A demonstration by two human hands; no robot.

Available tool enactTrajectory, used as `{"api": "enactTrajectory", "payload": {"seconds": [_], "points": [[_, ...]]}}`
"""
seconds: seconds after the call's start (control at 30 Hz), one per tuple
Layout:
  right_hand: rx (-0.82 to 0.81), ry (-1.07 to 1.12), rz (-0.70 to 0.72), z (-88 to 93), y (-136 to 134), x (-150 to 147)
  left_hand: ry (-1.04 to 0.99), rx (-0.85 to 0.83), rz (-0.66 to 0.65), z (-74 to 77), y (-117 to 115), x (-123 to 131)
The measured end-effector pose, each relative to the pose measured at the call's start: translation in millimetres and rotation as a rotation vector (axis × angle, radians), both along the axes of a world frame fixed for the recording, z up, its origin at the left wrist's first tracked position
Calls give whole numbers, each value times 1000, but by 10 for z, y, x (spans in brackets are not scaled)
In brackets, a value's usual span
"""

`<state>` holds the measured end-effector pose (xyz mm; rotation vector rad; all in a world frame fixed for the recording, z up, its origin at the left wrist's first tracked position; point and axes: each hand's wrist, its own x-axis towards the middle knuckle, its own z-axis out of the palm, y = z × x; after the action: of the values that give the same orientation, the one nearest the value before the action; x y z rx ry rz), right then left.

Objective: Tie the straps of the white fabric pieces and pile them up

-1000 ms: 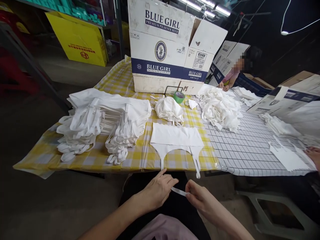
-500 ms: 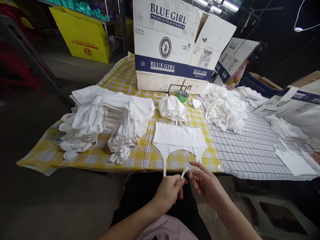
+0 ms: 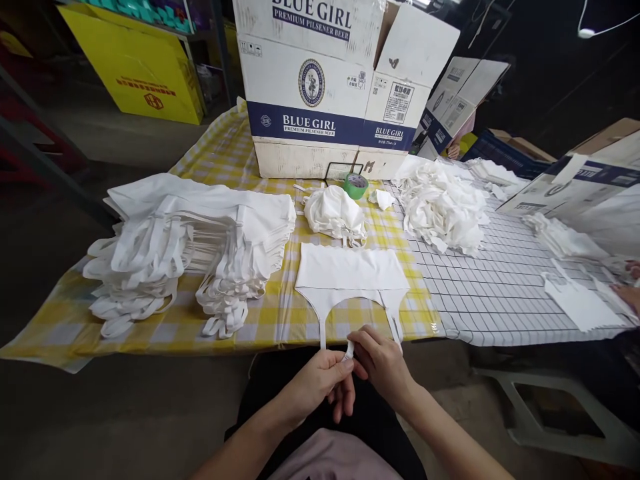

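A white strapped garment (image 3: 353, 273) lies flat near the table's front edge, its straps toward me. Just off that edge, my left hand (image 3: 323, 380) pinches a small white strip (image 3: 349, 349) between thumb and finger. My right hand (image 3: 381, 363) meets it from the right, fingertips closed on the strip's upper end. The garment's left strap runs down behind my left hand, so its end is hidden. To the left is a thick stack of white garments (image 3: 200, 200) with dangling straps. Behind the flat garment sits a bunched white garment (image 3: 335, 212).
A large beer carton (image 3: 310, 80) stands at the back beside a green tape roll (image 3: 355, 186). A white fabric heap (image 3: 443, 207) lies on the grid-patterned cloth (image 3: 480, 300). Another person's hand (image 3: 629, 293) shows at the right edge, near a white garment piece (image 3: 580, 300).
My right hand has closed in from open fingers and now grips the strip's upper end. The view has shifted slightly, and the person at the back is mostly hidden behind a box.
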<state>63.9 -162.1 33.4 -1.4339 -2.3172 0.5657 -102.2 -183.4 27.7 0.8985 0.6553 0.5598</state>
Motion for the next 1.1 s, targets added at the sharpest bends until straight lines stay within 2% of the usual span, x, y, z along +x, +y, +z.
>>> {"api": "enactTrajectory", "payload": {"seconds": [0.1, 0.2, 0.27, 0.33, 0.47, 0.57, 0.7, 0.8, 0.87, 1.1], "points": [[34, 100, -93, -28, 92, -14, 116, 190, 89, 43, 159, -86], [-2, 290, -216, -34, 231, -37, 473, 569, 336, 12, 495, -214], [-107, 458, -275, -36, 334, -69, 726, 838, 437, -51, 770, -280], [-240, 630, -303, -44, 431, -106, 879, 1054, 391, -117, 1032, -307], [-388, 805, -311, -92, 593, -138, 1008, 1317, 133, -172, 1398, -275], [-396, 813, -318, -131, 697, -109, 1063, 1454, -15, -163, 1519, -236], [-391, 804, -308, -150, 835, -59, 1141, 1620, -82, -173, 1548, -204], [-383, 761, -286, -149, 936, -49, 1139, 1670, -74, -203, 1543, -199], [-364, 708, -264, -158, 995, -56, 1109, 1626, -44, -226, 1561, -206], [-93, 345, -185, -226, 1159, -105, 823, 1195, 106, -259, 1730, -244]]}}
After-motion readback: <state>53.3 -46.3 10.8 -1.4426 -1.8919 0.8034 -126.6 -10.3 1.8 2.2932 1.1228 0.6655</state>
